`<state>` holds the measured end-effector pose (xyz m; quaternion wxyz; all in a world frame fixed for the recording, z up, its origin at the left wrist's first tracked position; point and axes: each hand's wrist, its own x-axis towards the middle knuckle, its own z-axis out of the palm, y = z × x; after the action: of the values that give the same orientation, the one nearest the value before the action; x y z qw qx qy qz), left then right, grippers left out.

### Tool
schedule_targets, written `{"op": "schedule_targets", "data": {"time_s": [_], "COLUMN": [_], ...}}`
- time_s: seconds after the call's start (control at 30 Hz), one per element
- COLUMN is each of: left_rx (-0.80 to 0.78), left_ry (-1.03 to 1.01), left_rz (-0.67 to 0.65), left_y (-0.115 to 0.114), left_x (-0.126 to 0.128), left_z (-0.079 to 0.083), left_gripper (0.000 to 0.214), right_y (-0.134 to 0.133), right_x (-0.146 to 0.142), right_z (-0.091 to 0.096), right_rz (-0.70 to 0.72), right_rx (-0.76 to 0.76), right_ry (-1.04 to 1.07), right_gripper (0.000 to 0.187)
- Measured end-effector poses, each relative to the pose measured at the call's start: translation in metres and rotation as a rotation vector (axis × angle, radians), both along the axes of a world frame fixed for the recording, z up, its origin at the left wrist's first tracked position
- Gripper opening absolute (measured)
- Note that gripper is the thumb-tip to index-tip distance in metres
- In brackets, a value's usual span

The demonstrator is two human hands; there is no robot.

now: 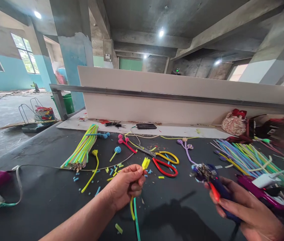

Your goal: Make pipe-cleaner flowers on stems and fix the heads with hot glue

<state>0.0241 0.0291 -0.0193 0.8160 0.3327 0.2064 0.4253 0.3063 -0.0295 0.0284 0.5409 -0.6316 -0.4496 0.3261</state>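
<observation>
My left hand (131, 180) pinches a yellow pipe-cleaner flower (145, 163) just below its head. A yellow stem (132, 208) hangs under the fingers, beside a teal strand (136, 221). My right hand (242, 204) is wrapped round a dark blue hot glue gun (218, 187) with an orange trigger. Its crusted nozzle end points left, apart from the flower. Scissors (165, 160) with one red and one yellow handle lie beyond my hands. Around them are a blue flower (117, 149), a pink stem (128, 144), a purple stem (187, 152) and another yellow flower (95, 167).
A bundle of pale stems (81, 147) lies at left, loose blue and green stems (244, 155) at right. Cut scraps (116, 169) are scattered mid-table. A phone (146, 126) lies by the white back panel (142, 107). A cable (56, 166) crosses the left side.
</observation>
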Motion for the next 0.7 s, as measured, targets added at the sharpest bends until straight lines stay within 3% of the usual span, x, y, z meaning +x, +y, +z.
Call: {"op": "schedule_targets", "data": {"time_s": [0.1,0.23,0.37,0.5,0.7], "left_rx": [0.001,-0.005,-0.011,-0.012,-0.026], "left_ry": [0.006,0.013,0.021,0.021,0.033], "left_rz": [-0.006,-0.016,-0.027,-0.027,-0.017], "left_y": [-0.001,-0.003,-0.005,-0.006,-0.008], "left_x": [0.001,0.002,0.003,0.003,0.003], "left_z": [0.001,0.001,0.001,0.001,0.002], "left_gripper": [0.011,0.011,0.01,0.011,0.01], "right_y": [-0.006,-0.014,-0.018,-0.015,-0.014], "right_x": [-0.018,-0.038,-0.051,-0.051,-0.059], "right_z": [-0.003,-0.01,-0.019,-0.032,-0.029], "right_rz": [0.144,0.17,0.152,-0.055,-0.094], "right_rx": [-0.041,-0.099,-0.073,0.006,0.1], "right_ry": [0.249,0.261,-0.014,-0.423,-0.64], "right_gripper": [0.037,0.038,0.036,0.029,0.032]}}
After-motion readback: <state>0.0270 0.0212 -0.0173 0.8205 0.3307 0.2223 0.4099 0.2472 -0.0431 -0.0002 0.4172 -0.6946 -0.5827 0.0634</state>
